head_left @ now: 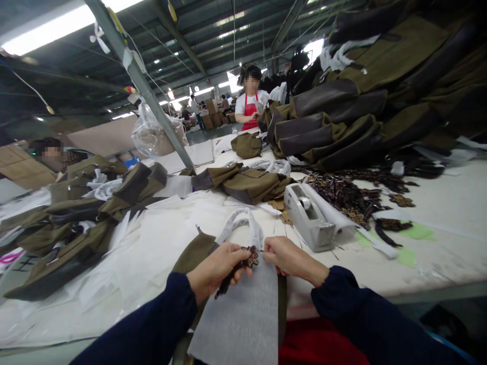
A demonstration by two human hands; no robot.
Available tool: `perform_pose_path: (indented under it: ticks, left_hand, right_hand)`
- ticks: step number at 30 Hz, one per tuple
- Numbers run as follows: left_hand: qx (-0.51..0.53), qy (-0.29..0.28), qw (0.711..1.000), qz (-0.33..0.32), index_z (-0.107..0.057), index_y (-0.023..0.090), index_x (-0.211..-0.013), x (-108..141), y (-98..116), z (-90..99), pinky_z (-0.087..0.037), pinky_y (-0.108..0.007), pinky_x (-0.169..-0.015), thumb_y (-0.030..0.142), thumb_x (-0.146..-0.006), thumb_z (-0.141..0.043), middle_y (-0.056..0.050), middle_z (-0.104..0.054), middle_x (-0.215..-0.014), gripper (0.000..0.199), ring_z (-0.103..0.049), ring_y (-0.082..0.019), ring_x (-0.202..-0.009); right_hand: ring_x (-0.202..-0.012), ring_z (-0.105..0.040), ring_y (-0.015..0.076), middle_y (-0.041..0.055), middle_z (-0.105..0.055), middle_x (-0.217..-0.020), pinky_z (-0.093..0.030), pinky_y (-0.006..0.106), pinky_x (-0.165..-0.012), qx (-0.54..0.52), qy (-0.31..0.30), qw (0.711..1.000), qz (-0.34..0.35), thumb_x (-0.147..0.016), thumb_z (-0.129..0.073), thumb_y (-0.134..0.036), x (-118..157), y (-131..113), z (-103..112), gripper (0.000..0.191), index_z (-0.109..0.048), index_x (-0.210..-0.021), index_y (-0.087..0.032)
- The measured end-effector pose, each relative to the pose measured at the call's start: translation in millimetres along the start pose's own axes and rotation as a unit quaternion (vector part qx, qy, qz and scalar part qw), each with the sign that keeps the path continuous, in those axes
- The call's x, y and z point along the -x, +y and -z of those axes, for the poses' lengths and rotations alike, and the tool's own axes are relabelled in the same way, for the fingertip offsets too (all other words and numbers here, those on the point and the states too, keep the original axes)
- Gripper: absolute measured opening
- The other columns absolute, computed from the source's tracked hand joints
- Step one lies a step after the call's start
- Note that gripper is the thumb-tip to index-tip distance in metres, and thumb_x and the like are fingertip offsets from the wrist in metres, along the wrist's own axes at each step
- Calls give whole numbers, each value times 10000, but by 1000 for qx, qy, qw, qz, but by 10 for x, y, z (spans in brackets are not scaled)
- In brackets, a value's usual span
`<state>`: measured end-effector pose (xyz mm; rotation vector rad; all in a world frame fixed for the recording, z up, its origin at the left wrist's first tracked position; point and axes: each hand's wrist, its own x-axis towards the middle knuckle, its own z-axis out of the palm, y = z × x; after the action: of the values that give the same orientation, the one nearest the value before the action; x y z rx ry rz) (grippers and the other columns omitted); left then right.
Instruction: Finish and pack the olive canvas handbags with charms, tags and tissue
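Note:
An olive-green bag (193, 252) lies in front of me at the table's near edge. Its handles (249, 217) are wrapped in white paper and stand up in a loop. A pale grey-white sheet (243, 319) hangs over the bag's front. My left hand (218, 266) is closed round a brown patterned charm (251, 257) with a dark strap, held over the sheet. Just right of it, my right hand (291, 258) pinches near the foot of the handles; its fingertips hide what is between them.
A grey tape dispenser (317, 228) stands right of my hands, before a heap of brown charms (342, 195). Stacked olive bags (323, 126) rise behind. More bags (76, 238) and white sheets (152, 243) lie left. A co-worker in a red apron (249, 112) stands across the table.

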<state>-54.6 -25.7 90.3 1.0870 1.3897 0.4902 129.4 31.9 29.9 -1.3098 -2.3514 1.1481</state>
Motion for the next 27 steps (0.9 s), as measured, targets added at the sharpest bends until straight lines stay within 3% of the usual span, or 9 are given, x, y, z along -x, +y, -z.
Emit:
perform_pose_path:
  ticks: [4, 7, 11, 13, 17, 21, 24, 27]
  left_hand:
    - [162, 35, 985, -56, -531, 141, -913, 91, -503, -263, -324, -137, -362, 471, -885, -557, -48, -680, -794, 332, -453, -21, -399]
    - [206, 49, 975, -64, -494, 149, -964, 110, -710, -375, -414, -144, -398, 478, -885, -582, -52, -671, -835, 350, -580, -66, -501]
    - [194, 36, 979, -50, -454, 159, -979, 87, -669, -371, -429, -149, -371, 470, -873, -594, -37, -652, -825, 357, -625, -97, -522]
    - [184, 31, 981, -45, -444, 160, -990, 76, -621, -353, -417, -142, -354, 464, -869, -594, -29, -645, -814, 360, -623, -96, -509]
    - [173, 25, 983, -48, -431, 166, -955, 73, -623, -337, -393, -129, -331, 464, -867, -580, -20, -636, -799, 345, -600, -78, -472]
    - [128, -3, 991, -44, -448, 173, -932, 57, -641, -264, -344, -127, -300, 459, -858, -577, 0, -629, -732, 322, -565, -69, -415]
    - [78, -10, 996, -46, -448, 187, -940, 11, -570, -131, -327, -126, -293, 434, -849, -584, 27, -621, -678, 296, -530, -61, -379]
    - [37, -24, 998, -39, -402, 217, -970, -41, -488, 9, -307, -126, -287, 439, -827, -613, 60, -611, -623, 338, -487, -61, -335]
  right_hand:
    - [-460, -550, 111, -7, -606, -531, -332, 207, -529, 23, 10, 1000, 17, -820, -502, -95, 25, 27, -26, 112, -578, -774, -164]
    - [-576, -576, 131, 9, -637, -632, -316, 227, -568, 47, 20, 998, 48, -821, -563, -134, 50, -9, 5, 60, -587, -782, -172]
    - [-756, -607, 172, 41, -687, -843, -343, 252, -652, 130, 86, 980, 124, -906, -561, -248, -114, -153, 74, 137, -613, -1018, -189]
    - [-850, -610, 205, 75, -698, -925, -364, 281, -724, 199, 79, 960, 178, -912, -585, -304, -300, -221, 76, 205, -635, -1069, -183]
    - [-843, -598, 239, 81, -690, -738, -352, 357, -855, 278, 12, 931, 234, -885, -631, -446, -647, -193, 19, 312, -732, -777, -171]
    - [-792, -588, 218, 97, -692, -721, -352, 354, -856, 291, 38, 936, 194, -929, -565, -469, -695, 25, -41, 421, -751, -723, -152]
    - [-792, -590, 226, 148, -700, -802, -369, 334, -760, 290, 103, 944, 117, -996, -429, -438, -589, 173, -69, 491, -757, -796, -132]
    - [-731, -584, 210, 135, -685, -748, -372, 313, -694, 278, 147, 948, 50, -996, -431, -429, -454, 241, -76, 484, -740, -763, -138]
